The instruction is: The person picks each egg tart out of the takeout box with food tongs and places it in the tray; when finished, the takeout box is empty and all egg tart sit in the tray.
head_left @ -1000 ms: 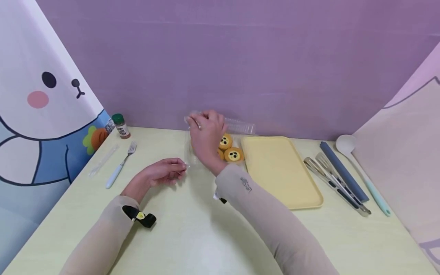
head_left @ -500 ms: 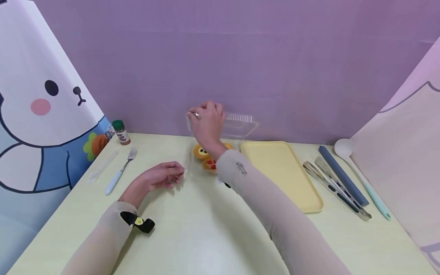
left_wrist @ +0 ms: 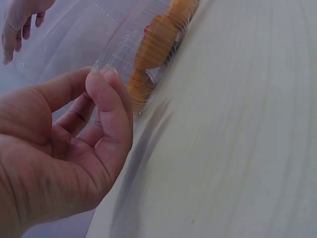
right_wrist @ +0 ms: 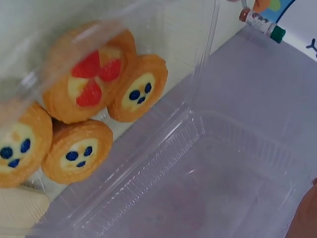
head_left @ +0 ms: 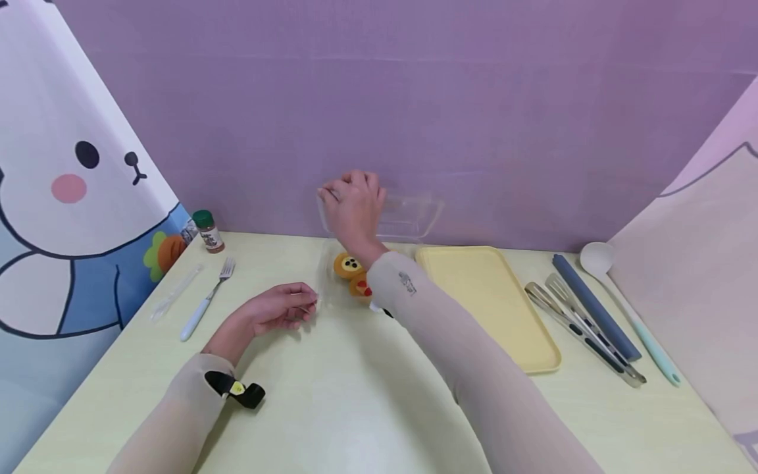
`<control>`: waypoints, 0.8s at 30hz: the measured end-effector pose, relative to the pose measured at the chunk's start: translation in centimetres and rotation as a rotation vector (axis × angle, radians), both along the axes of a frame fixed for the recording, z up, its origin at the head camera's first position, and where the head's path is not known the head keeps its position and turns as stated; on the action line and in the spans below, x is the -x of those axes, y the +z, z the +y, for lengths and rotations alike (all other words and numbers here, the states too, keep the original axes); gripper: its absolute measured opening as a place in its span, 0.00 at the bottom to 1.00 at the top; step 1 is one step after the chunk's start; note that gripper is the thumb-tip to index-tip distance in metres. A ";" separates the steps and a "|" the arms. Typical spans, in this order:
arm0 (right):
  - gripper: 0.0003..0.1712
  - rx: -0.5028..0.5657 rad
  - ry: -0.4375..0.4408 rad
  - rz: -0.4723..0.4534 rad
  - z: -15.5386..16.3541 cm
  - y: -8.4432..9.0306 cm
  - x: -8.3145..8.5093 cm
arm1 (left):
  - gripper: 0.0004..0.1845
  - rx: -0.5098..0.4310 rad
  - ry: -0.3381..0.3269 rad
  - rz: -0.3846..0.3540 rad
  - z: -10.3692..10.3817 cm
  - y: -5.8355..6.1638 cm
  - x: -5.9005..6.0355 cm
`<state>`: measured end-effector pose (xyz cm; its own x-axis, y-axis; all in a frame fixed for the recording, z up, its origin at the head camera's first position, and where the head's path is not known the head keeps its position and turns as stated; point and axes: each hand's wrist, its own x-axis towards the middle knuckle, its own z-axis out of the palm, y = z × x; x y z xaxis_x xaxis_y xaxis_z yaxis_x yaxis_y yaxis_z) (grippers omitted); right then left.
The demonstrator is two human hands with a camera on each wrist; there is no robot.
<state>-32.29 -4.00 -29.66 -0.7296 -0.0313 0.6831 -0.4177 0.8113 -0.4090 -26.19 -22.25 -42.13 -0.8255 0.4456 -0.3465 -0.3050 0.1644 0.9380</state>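
A clear plastic clamshell container [head_left: 329, 293] sits at the back middle of the table, its lid [head_left: 411, 220] raised. Inside lie fruit tarts: a blueberry-topped tart [head_left: 348, 264] and a strawberry tart [head_left: 358, 287] show past the right forearm. More blueberry tarts [right_wrist: 79, 157] appear in the right wrist view. My right hand [head_left: 355, 212] grips the lid's left edge, fingers curled over it. At the container's front left corner, my left hand [head_left: 278, 309] pinches the thin plastic rim between thumb and fingertips; the left wrist view shows this pinch close up.
A yellow tray [head_left: 485, 303] lies right of the container. Beyond it are tongs [head_left: 583, 332], a blue bar-like object [head_left: 597, 306] and a white ladle [head_left: 598, 260]. At left are a fork [head_left: 208, 299], a clear wrapper [head_left: 176, 293] and a green-capped jar [head_left: 208, 232].
My right hand has moved up and slightly back, swinging the lid from low over the tarts to standing near the purple wall. The left hand keeps its pinch on the rim.
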 end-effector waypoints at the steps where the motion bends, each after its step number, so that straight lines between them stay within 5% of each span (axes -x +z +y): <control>1: 0.12 -0.001 0.000 -0.005 0.0 0.2 0.2 | 0.12 -0.001 0.001 -0.001 0.0 0.0 0.0; 12: 0.18 0.096 0.012 -0.103 2.4 2.0 2.2 | 0.15 0.003 0.024 -0.008 -0.1 0.1 0.0; 24: 0.24 0.366 0.035 -0.206 10.9 -1.5 3.2 | 0.16 0.024 0.029 -0.017 -0.5 0.4 0.1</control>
